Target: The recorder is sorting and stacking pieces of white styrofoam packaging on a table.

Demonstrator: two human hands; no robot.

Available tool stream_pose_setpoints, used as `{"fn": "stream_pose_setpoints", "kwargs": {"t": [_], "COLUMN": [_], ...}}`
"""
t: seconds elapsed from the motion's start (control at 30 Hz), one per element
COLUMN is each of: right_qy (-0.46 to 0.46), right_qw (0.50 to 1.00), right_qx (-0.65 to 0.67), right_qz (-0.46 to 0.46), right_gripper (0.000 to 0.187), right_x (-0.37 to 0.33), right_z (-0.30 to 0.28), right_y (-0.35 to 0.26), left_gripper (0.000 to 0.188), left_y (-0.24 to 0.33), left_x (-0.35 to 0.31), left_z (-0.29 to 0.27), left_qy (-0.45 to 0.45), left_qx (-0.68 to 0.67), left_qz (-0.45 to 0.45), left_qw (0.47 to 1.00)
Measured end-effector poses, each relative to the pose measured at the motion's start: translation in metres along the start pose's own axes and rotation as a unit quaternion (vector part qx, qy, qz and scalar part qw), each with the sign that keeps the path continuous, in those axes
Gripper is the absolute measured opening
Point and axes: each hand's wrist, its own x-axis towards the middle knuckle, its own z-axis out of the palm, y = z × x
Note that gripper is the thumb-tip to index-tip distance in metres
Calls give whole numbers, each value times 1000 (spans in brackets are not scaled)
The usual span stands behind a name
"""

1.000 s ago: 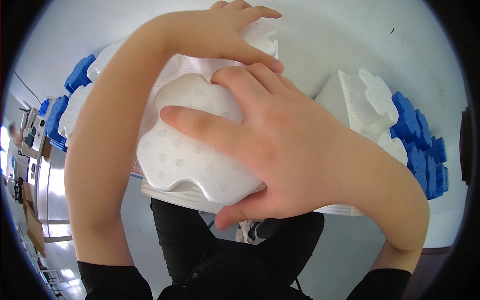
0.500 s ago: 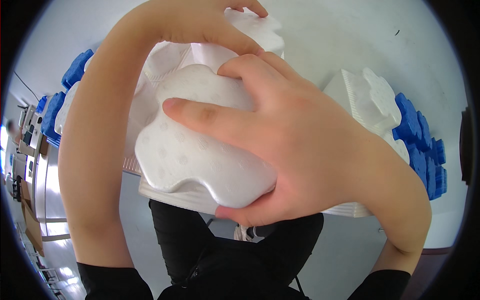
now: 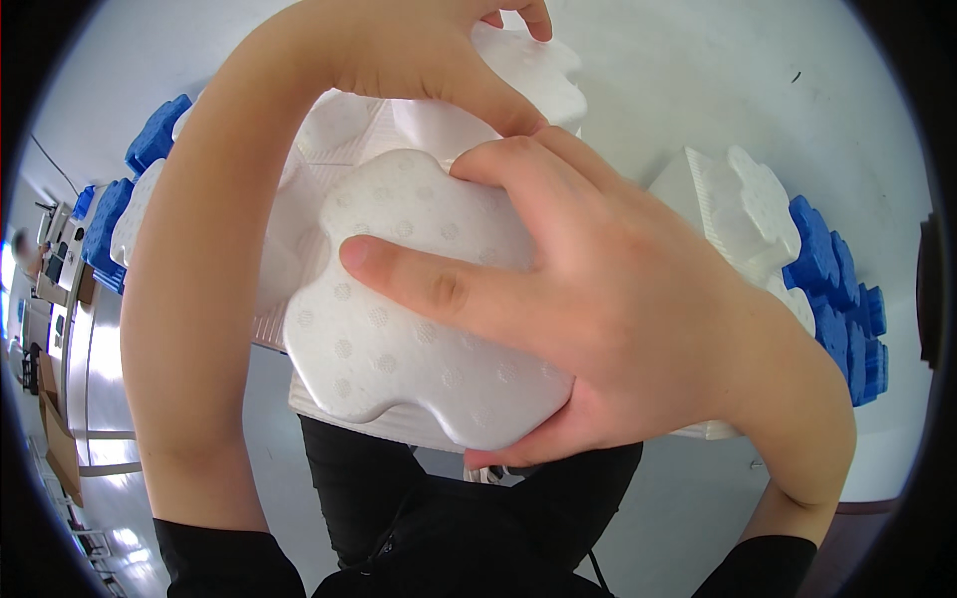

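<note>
A white moulded foam-like block point(image 3: 384, 354) with a wavy, lobed outline and small round dimples fills the middle of the head view. My right hand point(image 3: 608, 289) grips it from the right, its fingers spread over the top face and along its edges. My left hand point(image 3: 429, 55) arches over from the left to a second white lobed block point(image 3: 543, 80) farther away. The left thumb lies on the near side of that block, close to my right hand, while the other fingertips curl over its far side. The left palm hides part of it.
White ribbed blocks point(image 3: 339, 125) sit beneath and behind the held one. At the right stands a white stack point(image 3: 738, 204) beside several blue lobed blocks point(image 3: 817, 244). More blue blocks point(image 3: 105, 224) are at the left. Benches point(image 3: 95, 384) line the far left.
The near white block and my right hand have shifted slightly toward me and to the right. My left hand and the far block have moved slightly the same way.
</note>
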Motion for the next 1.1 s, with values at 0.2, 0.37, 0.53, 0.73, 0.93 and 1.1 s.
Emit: {"fn": "stream_pose_setpoints", "kwargs": {"t": [0.2, 0.37, 0.53, 0.73, 0.93, 1.1], "right_qy": [-59, -109, -51, -110, -77, -43], "right_qw": [995, 983, 986, 984, 985, 994], "right_qx": [46, 81, 121, 89, 116, 84], "right_qz": [66, 121, 101, 110, 106, 57], "right_gripper": [94, 89, 88, 106, 95, 70], "right_x": [12, 20, 23, 10, 21, -9], "right_z": [-27, -48, -43, -36, -48, -64], "right_y": [-13, -21, -13, -2, -22, -15], "left_gripper": [99, 104, 111, 111, 101, 81], "left_y": [-19, -24, -6, -17, -15, -55], "left_x": [30, 26, 4, 6, 10, 63], "left_z": [-6, 16, 8, -1, -3, 17], "left_qy": [-55, -1, 9, 8, 14, 47], "left_qx": [-25, 1, 75, 29, 13, -36], "left_qz": [-24, -23, -41, 18, 43, 14], "left_qw": [998, 1000, 996, 999, 999, 998]}}
